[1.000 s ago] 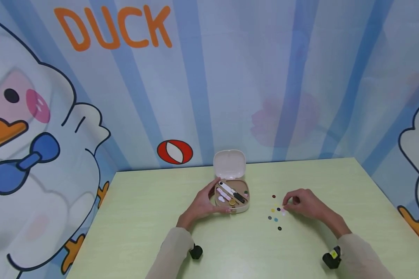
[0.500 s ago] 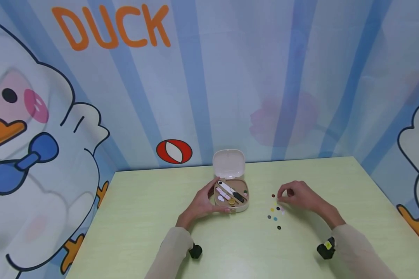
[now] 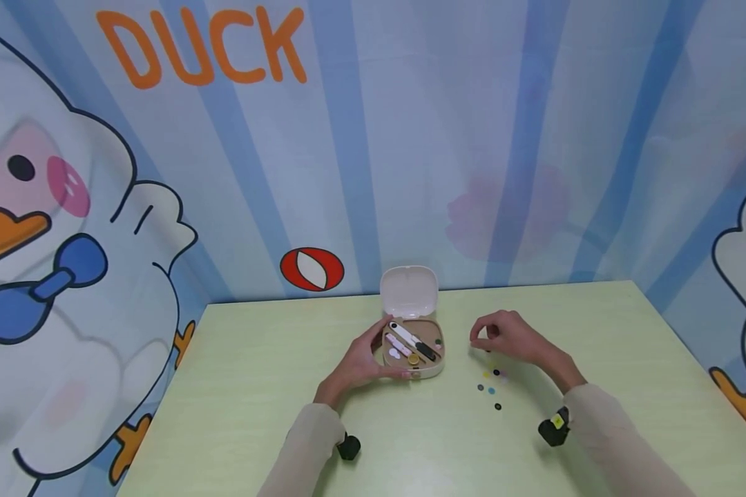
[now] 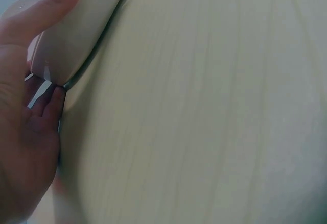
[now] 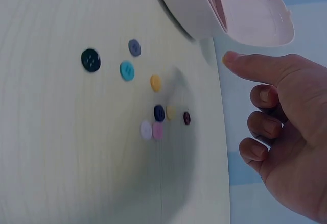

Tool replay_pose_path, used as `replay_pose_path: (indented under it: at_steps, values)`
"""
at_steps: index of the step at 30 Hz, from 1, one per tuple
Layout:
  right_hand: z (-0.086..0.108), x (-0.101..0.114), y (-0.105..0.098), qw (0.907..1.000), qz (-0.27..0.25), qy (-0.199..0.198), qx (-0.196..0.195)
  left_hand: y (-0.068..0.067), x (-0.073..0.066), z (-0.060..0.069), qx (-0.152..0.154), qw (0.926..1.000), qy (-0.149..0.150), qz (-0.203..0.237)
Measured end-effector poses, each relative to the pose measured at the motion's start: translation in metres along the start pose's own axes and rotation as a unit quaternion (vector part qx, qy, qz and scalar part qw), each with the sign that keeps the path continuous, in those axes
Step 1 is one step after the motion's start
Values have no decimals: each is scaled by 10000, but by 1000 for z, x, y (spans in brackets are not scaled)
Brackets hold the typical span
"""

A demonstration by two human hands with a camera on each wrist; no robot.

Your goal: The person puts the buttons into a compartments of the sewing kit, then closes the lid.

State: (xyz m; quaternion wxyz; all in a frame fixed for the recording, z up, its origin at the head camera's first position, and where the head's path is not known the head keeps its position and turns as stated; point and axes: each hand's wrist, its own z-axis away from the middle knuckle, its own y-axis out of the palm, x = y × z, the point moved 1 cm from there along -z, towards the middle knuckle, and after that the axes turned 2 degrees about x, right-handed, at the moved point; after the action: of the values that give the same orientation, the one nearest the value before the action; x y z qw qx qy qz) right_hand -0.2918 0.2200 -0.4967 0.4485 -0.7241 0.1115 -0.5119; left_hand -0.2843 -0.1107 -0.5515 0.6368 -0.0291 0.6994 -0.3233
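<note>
The left hand [image 3: 359,360] grips the box [image 3: 433,371]. Right of it are buttons [image 5: 126,70] and the right hand [image 3: 511,337], fingertips pressed together, load unclear; a slack pinch could drop anything held.

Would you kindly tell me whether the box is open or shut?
Open: in the head view, the box has its lid raised at the back, leaving the inside visible.
</note>
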Motion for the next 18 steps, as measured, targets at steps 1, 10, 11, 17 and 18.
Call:
replay_pose_path:
  at_steps: [1, 10, 11, 17, 18]
  values:
    - [-2, 1, 1, 10000, -22, -37, 4, 0, 1, 0, -1, 10000, -6, -9]
    - [-18, 10, 12, 9994, -284, -168, -68, 0, 4, -1, 21, 10000, 34, -39]
    - [-19, 10, 13, 9994, -292, -159, -82, 0, 4, -1, 25, 10000, 51, -32]
    - [-27, 12, 19, 9987, -409, -249, -149, 0, 3, -2, 5, 10000, 73, -16]
    - [-28, 12, 20, 9985, -447, -263, -151, 0, 4, -2, 5, 10000, 61, -21]
